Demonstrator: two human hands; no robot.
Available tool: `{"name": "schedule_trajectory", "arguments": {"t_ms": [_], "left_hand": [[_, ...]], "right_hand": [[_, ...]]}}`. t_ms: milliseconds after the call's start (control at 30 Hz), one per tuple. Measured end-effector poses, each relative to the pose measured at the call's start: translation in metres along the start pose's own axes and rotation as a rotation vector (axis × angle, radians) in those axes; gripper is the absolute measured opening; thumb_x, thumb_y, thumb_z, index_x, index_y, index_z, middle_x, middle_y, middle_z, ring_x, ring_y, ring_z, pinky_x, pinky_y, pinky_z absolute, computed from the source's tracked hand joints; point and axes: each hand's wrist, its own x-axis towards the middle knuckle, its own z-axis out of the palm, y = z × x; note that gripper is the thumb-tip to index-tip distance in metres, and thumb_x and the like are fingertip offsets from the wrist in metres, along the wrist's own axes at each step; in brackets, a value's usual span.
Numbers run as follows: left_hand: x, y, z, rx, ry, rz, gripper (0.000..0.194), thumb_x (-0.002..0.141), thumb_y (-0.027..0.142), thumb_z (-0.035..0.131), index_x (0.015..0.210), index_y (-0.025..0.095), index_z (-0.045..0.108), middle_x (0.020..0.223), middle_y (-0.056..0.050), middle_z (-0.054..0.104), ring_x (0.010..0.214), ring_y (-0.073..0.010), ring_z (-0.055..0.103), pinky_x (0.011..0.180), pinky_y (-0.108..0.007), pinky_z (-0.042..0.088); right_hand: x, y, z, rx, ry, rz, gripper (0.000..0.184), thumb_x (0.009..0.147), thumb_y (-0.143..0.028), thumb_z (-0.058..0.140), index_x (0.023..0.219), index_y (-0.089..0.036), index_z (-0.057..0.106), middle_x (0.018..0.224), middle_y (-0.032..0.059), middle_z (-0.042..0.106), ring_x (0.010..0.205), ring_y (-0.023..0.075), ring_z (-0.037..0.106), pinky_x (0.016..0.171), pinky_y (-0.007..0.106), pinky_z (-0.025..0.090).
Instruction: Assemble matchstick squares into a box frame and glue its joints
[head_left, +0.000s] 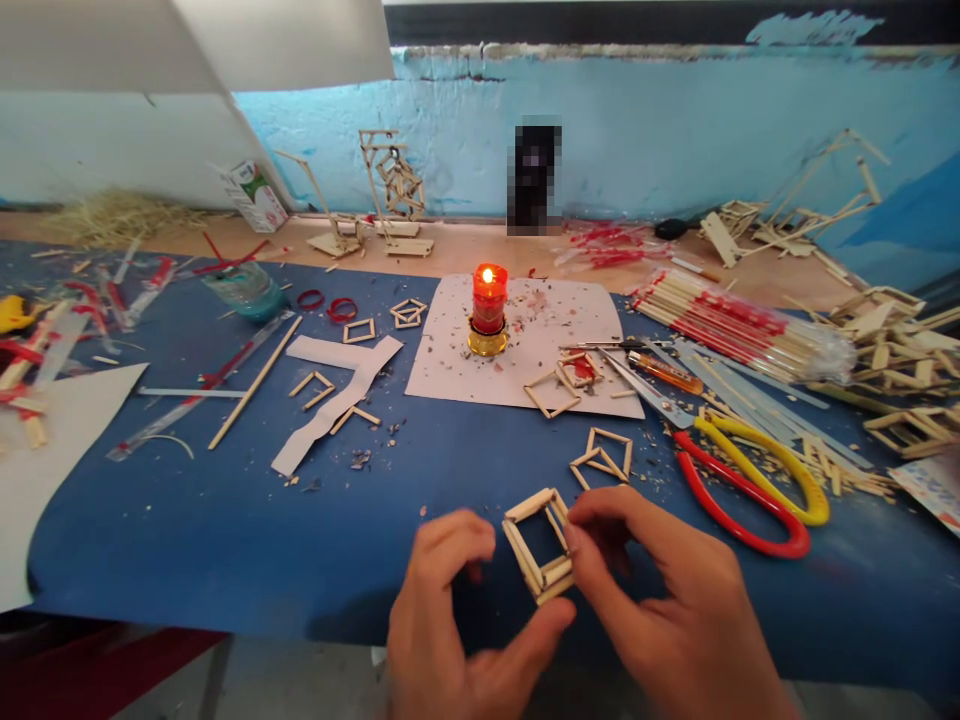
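1. We are holding a small square stick frame at the lower centre of the frame, just above the near edge of the blue worktop.
2. Our left hand is curling its fingers in loosely, with the thumb stretching up to the frame's lower corner and touching it from beneath.
3. Our right hand is pinching the frame's right side between fingertips and thumb, the fingers closing on the sticks.
4. The frame is tilting, its upper edge leaning away from us, and it is made of several pale sticks stacked along each side.
5. Just above it, two more flat stick squares are lying on the worktop, touching each other.
6. To the right of our right hand, red and yellow handled pliers are lying with the handles spread.
7. In the middle of the frame, a lit red candle is standing upright on a white sheet speckled with scraps.
8. At the upper right, a bundle of long sticks with red bands is lying in clear wrap.
9. An orange-handled screwdriver is lying near the sheet's right edge.
10. In the left half, a white paper strip is lying near more stick squares.
11. At the back, a stick tower is standing against the blue wall.
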Motion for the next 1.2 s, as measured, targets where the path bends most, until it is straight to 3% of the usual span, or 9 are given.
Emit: {"name": "schedule_trajectory", "arguments": {"t_ms": [100, 233, 467, 900, 1067, 1200], "left_hand": [[-0.013, 0.005, 0.001, -0.126, -0.048, -0.059, 0.031, 0.088, 0.022, 0.075, 0.110, 0.027, 0.054, 0.091, 0.002, 0.072, 0.064, -0.0110, 0.067, 0.058, -0.019, 0.059], [-0.015, 0.003, 0.002, -0.222, -0.140, -0.112, 0.038, 0.086, 0.008, 0.070, 0.115, 0.031, 0.061, 0.094, 0.007, 0.077, 0.067, -0.0084, 0.072, 0.065, -0.014, 0.061], [-0.002, -0.001, -0.006, -0.305, -0.208, -0.153, 0.033, 0.082, 0.003, 0.077, 0.099, 0.031, 0.072, 0.089, 0.012, 0.080, 0.070, -0.0057, 0.075, 0.071, -0.007, 0.058], [0.009, 0.005, -0.010, -0.393, -0.209, -0.266, 0.033, 0.075, -0.002, 0.079, 0.089, 0.029, 0.078, 0.083, 0.013, 0.081, 0.071, -0.0052, 0.077, 0.072, -0.002, 0.057], [0.010, 0.005, -0.012, -0.446, -0.255, -0.310, 0.033, 0.078, -0.001, 0.077, 0.088, 0.030, 0.077, 0.085, 0.013, 0.082, 0.075, -0.0066, 0.079, 0.073, -0.003, 0.058], [0.014, 0.007, -0.014, -0.439, -0.287, -0.329, 0.034, 0.077, -0.002, 0.077, 0.090, 0.029, 0.077, 0.086, 0.013, 0.081, 0.076, -0.0061, 0.079, 0.075, -0.003, 0.057]], "right_hand": [[-0.003, 0.000, 0.004, 0.037, -0.017, 0.022, 0.007, 0.093, -0.019, 0.059, 0.095, -0.023, 0.064, 0.071, -0.0057, 0.067, 0.056, 0.0090, 0.062, 0.054, 0.019, 0.049], [-0.005, 0.002, 0.007, 0.058, -0.018, -0.011, 0.012, 0.094, -0.016, 0.058, 0.097, -0.025, 0.066, 0.076, -0.0057, 0.068, 0.060, 0.0088, 0.062, 0.058, 0.019, 0.049], [-0.002, 0.002, 0.006, 0.074, -0.019, -0.018, 0.015, 0.093, -0.012, 0.058, 0.094, -0.025, 0.066, 0.074, -0.0073, 0.066, 0.059, 0.0068, 0.061, 0.058, 0.016, 0.047], [-0.002, 0.004, 0.009, 0.064, -0.002, -0.043, 0.017, 0.090, -0.010, 0.057, 0.094, -0.023, 0.068, 0.077, -0.0063, 0.069, 0.062, 0.0061, 0.064, 0.061, 0.016, 0.048], [-0.002, 0.007, 0.009, -0.043, 0.076, -0.119, 0.015, 0.090, -0.012, 0.057, 0.095, -0.021, 0.069, 0.076, -0.0049, 0.073, 0.060, 0.0078, 0.067, 0.060, 0.019, 0.050], [-0.002, 0.007, 0.010, -0.155, 0.120, -0.245, 0.016, 0.093, -0.010, 0.057, 0.098, -0.019, 0.069, 0.083, -0.0010, 0.077, 0.072, 0.0113, 0.074, 0.071, 0.021, 0.053]]}}
